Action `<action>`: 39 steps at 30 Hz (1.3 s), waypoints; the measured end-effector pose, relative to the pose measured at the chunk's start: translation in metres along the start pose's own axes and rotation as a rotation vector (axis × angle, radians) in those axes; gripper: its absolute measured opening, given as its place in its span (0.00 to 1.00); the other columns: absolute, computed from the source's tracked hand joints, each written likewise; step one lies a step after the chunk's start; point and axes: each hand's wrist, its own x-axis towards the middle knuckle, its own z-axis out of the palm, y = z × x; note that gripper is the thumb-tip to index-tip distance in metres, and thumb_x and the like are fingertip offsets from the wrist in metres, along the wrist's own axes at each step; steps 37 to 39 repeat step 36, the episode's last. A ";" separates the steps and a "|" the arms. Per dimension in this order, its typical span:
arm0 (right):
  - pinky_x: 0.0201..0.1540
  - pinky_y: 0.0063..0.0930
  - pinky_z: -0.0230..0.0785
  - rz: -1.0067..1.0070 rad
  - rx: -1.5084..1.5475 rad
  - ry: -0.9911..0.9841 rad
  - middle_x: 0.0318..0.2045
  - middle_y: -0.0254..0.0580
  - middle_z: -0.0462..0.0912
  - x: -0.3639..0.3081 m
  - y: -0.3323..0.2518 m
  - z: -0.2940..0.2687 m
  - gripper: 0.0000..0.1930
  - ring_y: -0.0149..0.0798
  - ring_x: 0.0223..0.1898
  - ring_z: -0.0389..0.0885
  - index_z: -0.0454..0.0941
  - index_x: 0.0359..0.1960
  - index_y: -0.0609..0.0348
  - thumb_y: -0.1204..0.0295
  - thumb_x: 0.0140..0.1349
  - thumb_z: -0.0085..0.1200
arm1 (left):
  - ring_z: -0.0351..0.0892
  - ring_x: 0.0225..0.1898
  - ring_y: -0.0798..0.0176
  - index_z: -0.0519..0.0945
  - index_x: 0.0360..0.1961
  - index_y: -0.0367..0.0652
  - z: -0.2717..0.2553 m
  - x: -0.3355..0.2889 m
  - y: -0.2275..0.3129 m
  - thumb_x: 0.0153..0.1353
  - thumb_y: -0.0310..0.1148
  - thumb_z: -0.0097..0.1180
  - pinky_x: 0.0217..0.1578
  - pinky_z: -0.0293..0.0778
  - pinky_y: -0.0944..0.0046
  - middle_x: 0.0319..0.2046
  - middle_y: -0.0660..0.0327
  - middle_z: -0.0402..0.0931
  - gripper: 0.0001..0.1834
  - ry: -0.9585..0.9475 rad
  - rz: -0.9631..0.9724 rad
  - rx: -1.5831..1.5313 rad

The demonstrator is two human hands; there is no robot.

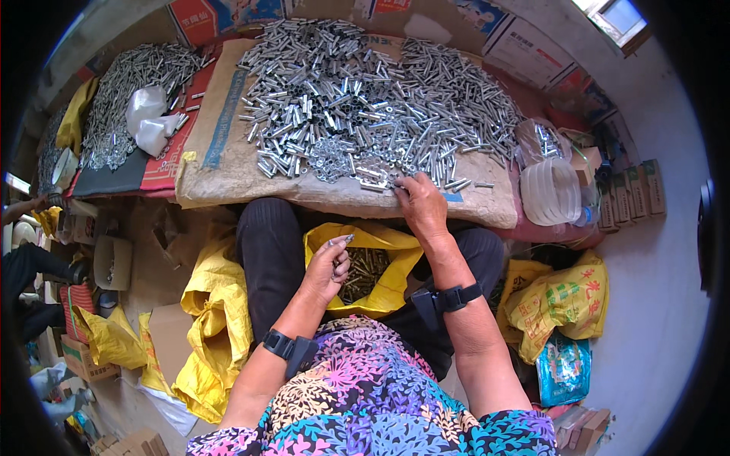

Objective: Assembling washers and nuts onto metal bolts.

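Observation:
My left hand (327, 267) is closed above the open yellow sack (407, 285) between my knees. A small silvery metal piece (349, 239) pokes out between its thumb and forefinger; whether it is a sleeve or a bolt end is too small to tell. Brass-coloured metal parts (368, 266) lie inside the sack. At the table's front edge, my right hand (423, 205) has its fingertips pinched together beside a patch of flat washers (331, 158); anything between them is hidden. Beyond spreads a large heap of silvery metal sleeves (357, 83).
Another heap of metal parts (144, 72) with white plastic containers (148, 118) lies at the left. A clear plastic tub (549, 191) stands right, near small boxes (639, 190). Yellow sacks (217, 319) flank me. Another person's arm and leg (34, 277) show far left.

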 end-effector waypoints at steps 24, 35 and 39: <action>0.30 0.32 0.68 -0.058 0.492 0.012 0.24 0.44 0.73 -0.036 -0.024 -0.003 0.02 0.45 0.27 0.75 0.75 0.27 0.59 0.76 0.52 0.55 | 0.71 0.21 0.73 0.72 0.39 0.47 -0.004 -0.003 -0.009 0.63 0.33 0.52 0.13 0.61 0.77 0.29 0.67 0.73 0.06 -0.039 0.084 -0.019; 0.30 0.30 0.69 -0.096 0.649 -0.120 0.26 0.43 0.75 -0.068 -0.057 0.020 0.04 0.44 0.28 0.77 0.76 0.29 0.61 0.79 0.51 0.56 | 0.61 0.17 0.75 0.70 0.40 0.48 -0.008 -0.003 -0.006 0.65 0.33 0.47 0.13 0.55 0.77 0.26 0.68 0.66 0.04 -0.125 0.073 -0.006; 0.30 0.30 0.69 -0.091 0.648 -0.124 0.26 0.43 0.75 -0.068 -0.056 0.020 0.04 0.44 0.28 0.77 0.76 0.29 0.61 0.79 0.51 0.56 | 0.60 0.17 0.75 0.70 0.40 0.49 -0.009 -0.002 -0.006 0.65 0.34 0.47 0.13 0.55 0.77 0.26 0.68 0.66 0.05 -0.128 0.064 -0.010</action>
